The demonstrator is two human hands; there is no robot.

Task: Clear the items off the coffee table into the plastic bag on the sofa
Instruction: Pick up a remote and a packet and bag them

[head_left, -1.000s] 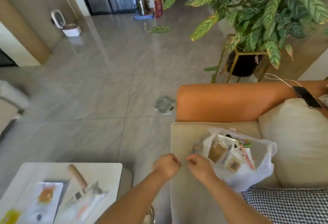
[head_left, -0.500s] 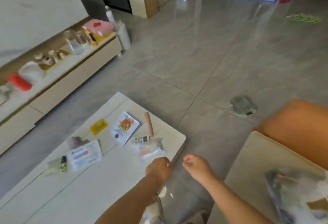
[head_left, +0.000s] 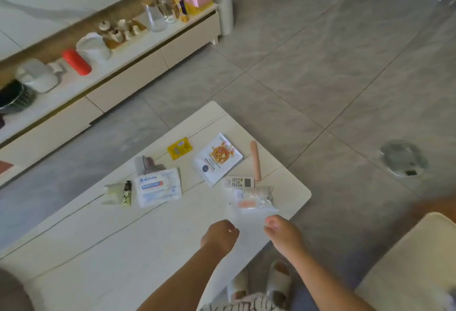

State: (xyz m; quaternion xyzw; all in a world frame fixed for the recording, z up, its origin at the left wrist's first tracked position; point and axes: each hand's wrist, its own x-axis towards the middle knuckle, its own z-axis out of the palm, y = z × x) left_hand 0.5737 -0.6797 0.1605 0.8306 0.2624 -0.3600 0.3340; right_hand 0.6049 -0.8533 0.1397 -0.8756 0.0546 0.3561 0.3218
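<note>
Packets lie scattered on the white bench [head_left: 138,256], both hands above its near edge.
A clear sachet [head_left: 254,201] lies just beyond the right hand [head_left: 283,233], with a remote [head_left: 239,183], sausage [head_left: 255,160], recipe packet [head_left: 217,159] and yellow sachet [head_left: 180,148] farther out. The left hand [head_left: 218,236] has its grip curled on nothing; the right grip hangs loosely bent, empty.

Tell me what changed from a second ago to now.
Both hands left the bag on the sofa and swung over to the coffee table; the left hand and right hand now hover empty near the clear packet. The items on the table lie as before.
</note>
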